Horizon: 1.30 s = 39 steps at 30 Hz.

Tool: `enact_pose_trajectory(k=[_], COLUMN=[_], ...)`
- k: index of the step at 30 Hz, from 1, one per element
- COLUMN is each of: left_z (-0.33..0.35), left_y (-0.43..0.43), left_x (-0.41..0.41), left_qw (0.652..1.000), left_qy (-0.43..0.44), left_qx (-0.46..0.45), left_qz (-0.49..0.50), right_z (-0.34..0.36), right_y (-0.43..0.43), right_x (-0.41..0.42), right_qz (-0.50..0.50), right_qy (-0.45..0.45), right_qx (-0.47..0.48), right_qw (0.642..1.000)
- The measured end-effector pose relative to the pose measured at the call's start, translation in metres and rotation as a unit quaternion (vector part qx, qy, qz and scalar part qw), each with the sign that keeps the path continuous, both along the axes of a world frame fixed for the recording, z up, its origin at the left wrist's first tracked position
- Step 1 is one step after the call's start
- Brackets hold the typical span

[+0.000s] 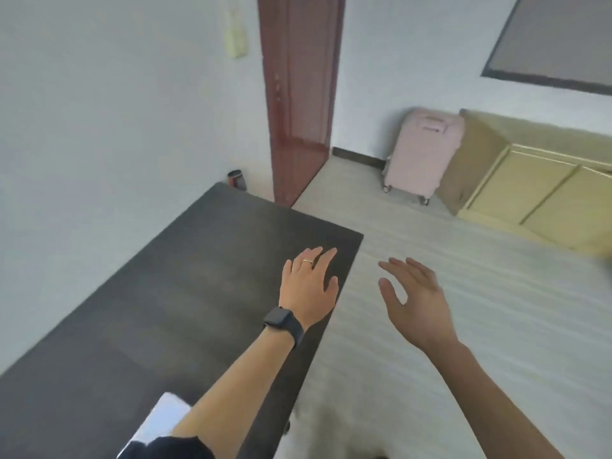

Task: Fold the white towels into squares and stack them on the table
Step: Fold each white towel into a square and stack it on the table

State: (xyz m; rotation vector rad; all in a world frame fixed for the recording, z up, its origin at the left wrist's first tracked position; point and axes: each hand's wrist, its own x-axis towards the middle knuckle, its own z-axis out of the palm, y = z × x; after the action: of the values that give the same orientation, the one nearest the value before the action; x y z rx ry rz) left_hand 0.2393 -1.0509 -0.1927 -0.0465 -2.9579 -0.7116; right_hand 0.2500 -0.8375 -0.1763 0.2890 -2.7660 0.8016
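A plain pale wall [99, 127] fills the left side, and against it stands a dark desk [165, 293] whose top runs from the near left corner away toward the middle. At the desk's near edge lies a white towel [165, 419], flat on the top; only a part of it shows, the rest hidden behind the left forearm and a dark sleeve [165, 450], so how it is folded cannot be told. Higher up, a small cream box [235, 38] hangs on the wall, and a dark round container [237, 179] sits just beyond the desk's far corner. Beside it stands a reddish-brown door [298, 94]. The left arm reaches forward over the desk, a black watch [281, 321] on its wrist. The left hand [309, 289] is above the desk's right edge near the far corner, palm down, its fingers [326, 260] straight and slightly spread, holding nothing, with a gold ring [308, 261] on one; whether it touches the top cannot be told. The right hand [417, 309] is out past the desk over the pale striped floor [480, 342], its fingers [407, 270] loose and apart, also holding nothing. Farther right a pink suitcase [424, 154] stands by the wall, just beside a low yellow cabinet [546, 200]. A dark-framed grey panel [556, 38] hangs above.
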Motion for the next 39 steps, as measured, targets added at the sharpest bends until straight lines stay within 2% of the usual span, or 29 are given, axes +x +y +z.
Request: enact_pose_trajectory(k=[6,12,24,28,39], left_z=[0.069,0.117,0.165,0.162,0.190], left_y=[0.156,0.315,0.521,0.582,0.761], left_x=[-0.068,-0.111,-0.216,-0.269,-0.478], left_qw=[0.980,0.960,0.945,0.942,0.925], left_qy=[0.104,0.152,0.176,0.165,0.189], left_qx=[-0.025,0.005,0.018,0.010,0.033], left_qz=[-0.166,-0.236,-0.274,-0.290,-0.329], right_z=[0.060,0.105,0.158,0.156,0.166], right_y=[0.158,0.318,0.530,0.590,0.754], right_x=[-0.005,-0.002,-0.067,-0.121,-0.299], right_qz=[-0.164,-0.269,-0.339,-0.348,-0.383], right_qy=[0.101,0.161,0.172,0.172,0.179], right_qx=[-0.039,-0.027,0.006,0.017,0.025], right_qw=[0.981,0.949,0.925,0.921,0.906])
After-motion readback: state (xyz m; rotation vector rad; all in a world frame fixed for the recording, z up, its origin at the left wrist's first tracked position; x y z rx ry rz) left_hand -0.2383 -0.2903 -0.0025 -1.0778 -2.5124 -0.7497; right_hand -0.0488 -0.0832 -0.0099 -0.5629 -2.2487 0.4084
